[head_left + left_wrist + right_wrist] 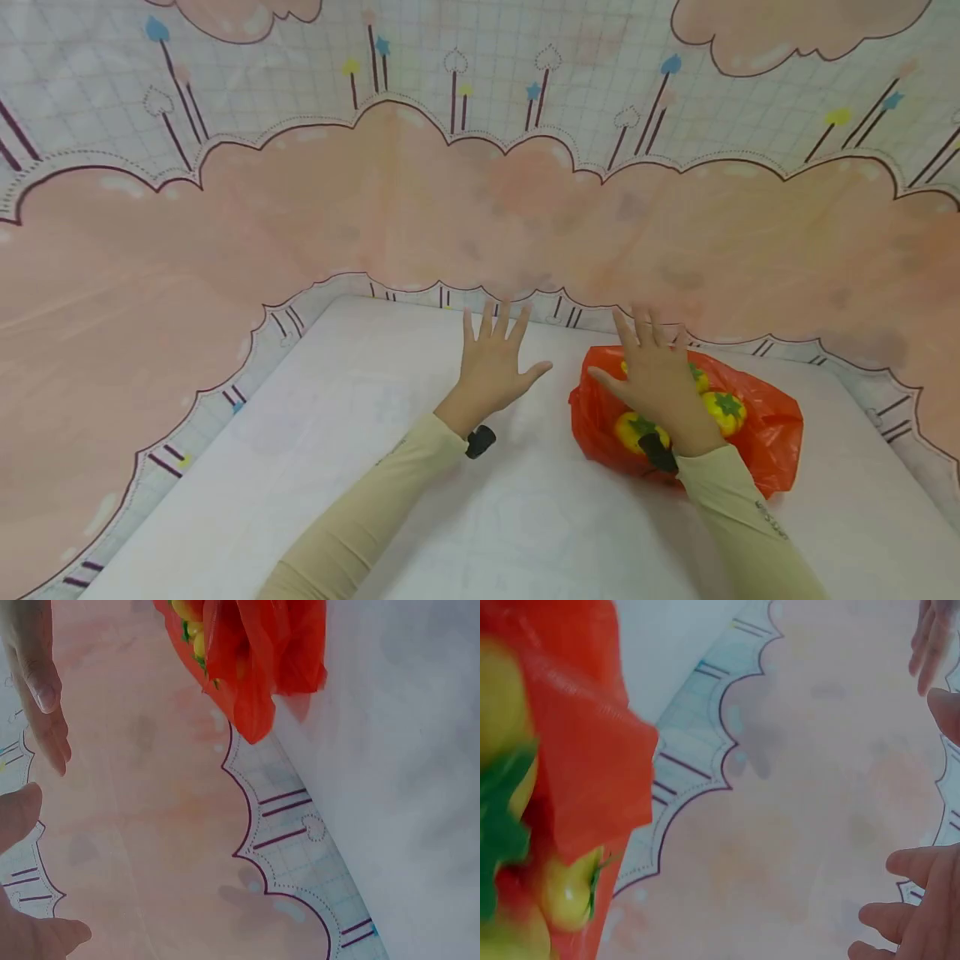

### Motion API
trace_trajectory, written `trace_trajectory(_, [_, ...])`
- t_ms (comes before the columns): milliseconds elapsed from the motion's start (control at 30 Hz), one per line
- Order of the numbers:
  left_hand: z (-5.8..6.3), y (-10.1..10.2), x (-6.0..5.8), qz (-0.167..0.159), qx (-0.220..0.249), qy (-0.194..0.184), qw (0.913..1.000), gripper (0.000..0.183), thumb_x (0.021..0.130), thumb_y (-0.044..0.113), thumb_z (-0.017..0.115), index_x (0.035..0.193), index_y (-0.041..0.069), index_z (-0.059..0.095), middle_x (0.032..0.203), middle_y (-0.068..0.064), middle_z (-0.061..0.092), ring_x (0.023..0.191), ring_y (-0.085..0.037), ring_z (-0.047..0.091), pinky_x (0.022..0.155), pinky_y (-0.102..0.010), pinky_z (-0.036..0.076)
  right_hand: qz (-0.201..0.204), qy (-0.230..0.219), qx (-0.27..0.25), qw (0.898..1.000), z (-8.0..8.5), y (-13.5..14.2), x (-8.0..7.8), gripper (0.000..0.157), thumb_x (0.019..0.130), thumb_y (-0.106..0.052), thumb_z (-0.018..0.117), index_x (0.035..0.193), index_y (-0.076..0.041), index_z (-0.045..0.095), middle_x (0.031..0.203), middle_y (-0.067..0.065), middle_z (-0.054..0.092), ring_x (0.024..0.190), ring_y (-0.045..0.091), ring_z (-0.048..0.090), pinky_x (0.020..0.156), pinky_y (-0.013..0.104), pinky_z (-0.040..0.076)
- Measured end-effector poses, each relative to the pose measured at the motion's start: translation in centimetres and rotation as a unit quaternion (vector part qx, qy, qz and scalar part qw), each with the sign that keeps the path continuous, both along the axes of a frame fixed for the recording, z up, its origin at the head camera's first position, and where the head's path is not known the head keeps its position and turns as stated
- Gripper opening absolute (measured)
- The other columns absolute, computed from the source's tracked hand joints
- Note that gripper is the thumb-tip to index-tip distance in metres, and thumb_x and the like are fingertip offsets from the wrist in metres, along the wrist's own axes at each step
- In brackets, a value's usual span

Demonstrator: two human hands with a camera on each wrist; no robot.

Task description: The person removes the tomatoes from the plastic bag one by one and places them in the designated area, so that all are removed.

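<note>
My left hand (pixel 491 371) is raised over the white table with its fingers spread and nothing in it. To its right, my right hand (pixel 663 383) is also spread and holds nothing. It hovers over a red plastic bag (pixel 776 433), hiding part of it from the head camera. Inside the bag are several yellow tomato-like fruits (pixel 725 412) with green star-shaped tops. The right wrist view shows a small yellow fruit (pixel 566 896) close up at the bag's opening. In the left wrist view the red bag (pixel 259 682) appears at the top.
The white tabletop (pixel 360 358) spreads out beneath both hands. Behind it and along its sides hangs a pink and white cloth (pixel 465 217) printed with clouds and stick shapes. A black wrist camera (pixel 481 442) sits on the left wrist, and another black camera (pixel 658 452) on the right.
</note>
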State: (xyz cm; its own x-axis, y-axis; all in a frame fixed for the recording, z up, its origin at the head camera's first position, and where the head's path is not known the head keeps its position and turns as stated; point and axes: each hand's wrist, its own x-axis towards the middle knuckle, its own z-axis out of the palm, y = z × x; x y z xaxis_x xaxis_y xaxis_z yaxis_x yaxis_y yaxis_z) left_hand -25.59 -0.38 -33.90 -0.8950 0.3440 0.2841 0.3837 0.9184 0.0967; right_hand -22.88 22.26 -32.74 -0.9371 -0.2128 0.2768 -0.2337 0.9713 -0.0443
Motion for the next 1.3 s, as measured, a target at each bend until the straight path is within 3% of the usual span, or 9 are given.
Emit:
trace_trajectory(367, [-0.5,2.1,0.2,-0.036,-0.004,-0.012,0.9993,0.085,0.088,0.065,0.041,0.153,0.021,0.007,0.160,-0.010,0.003,0.147,-0.035,0.003,0.116,-0.061,0.000,-0.008,-0.007,0.026,1.000,0.6,4.1,1.4,0.094,0.085,-0.051,0.058,0.151,-0.007,0.009,0.157,0.023,0.002,0.144,0.043,-0.002,0.107,0.072,-0.006])
trace_trajectory(567, [-1.2,3.3,-0.2,-0.091,-0.037,0.001,0.9952,0.080,0.090,0.060,0.043,0.152,0.021,0.012,0.160,-0.010,0.006,0.147,-0.034,0.007,0.116,-0.059,0.003,-0.005,0.005,0.059,0.998,0.9,6.9,2.0,0.089,0.087,-0.051,0.057,0.150,-0.004,0.015,0.157,0.024,0.002,0.143,0.045,0.003,0.106,0.073,-0.003])
trace_trajectory(733, [-1.7,4.7,-0.5,-0.143,-0.083,0.008,0.9862,0.076,0.091,0.058,0.043,0.152,0.023,0.013,0.160,-0.008,0.008,0.147,-0.032,0.005,0.117,-0.057,0.004,-0.011,0.010,0.059,0.998,1.0,9.4,2.8,0.091,0.089,-0.055,0.051,0.152,-0.008,0.005,0.156,0.025,0.003,0.143,0.045,0.001,0.106,0.072,-0.007])
trace_trajectory(900, [-2.1,6.4,-0.4,-0.190,-0.122,0.023,0.9739,0.074,0.092,0.057,0.044,0.152,0.023,0.016,0.159,-0.007,0.012,0.148,-0.030,0.007,0.118,-0.055,0.005,-0.031,0.010,0.064,0.997,0.5,12.0,3.6,0.090,0.089,-0.054,0.051,0.151,-0.007,0.006,0.155,0.027,0.006,0.143,0.046,0.004,0.106,0.073,-0.006])
trace_trajectory(1100, [-2.5,7.9,-0.5,-0.239,-0.137,0.041,0.9604,0.070,0.094,0.054,0.042,0.151,0.020,0.019,0.158,-0.007,0.017,0.147,-0.027,0.010,0.119,-0.053,0.004,-0.039,0.014,0.078,0.996,-0.3,14.6,4.0,0.088,0.087,-0.042,0.058,0.151,-0.006,0.009,0.154,0.027,0.012,0.143,0.043,0.005,0.105,0.075,-0.001])
trace_trajectory(1300, [-3.0,9.2,-1.1,-0.267,-0.141,0.063,0.9513,0.068,0.095,0.053,0.041,0.150,0.019,0.022,0.157,-0.006,0.021,0.147,-0.026,0.013,0.120,-0.051,0.008,-0.050,0.017,0.090,0.995,-1.3,16.5,4.3,0.086,0.085,-0.035,0.062,0.149,-0.002,0.015,0.153,0.027,0.016,0.142,0.045,0.009,0.106,0.073,-0.002])
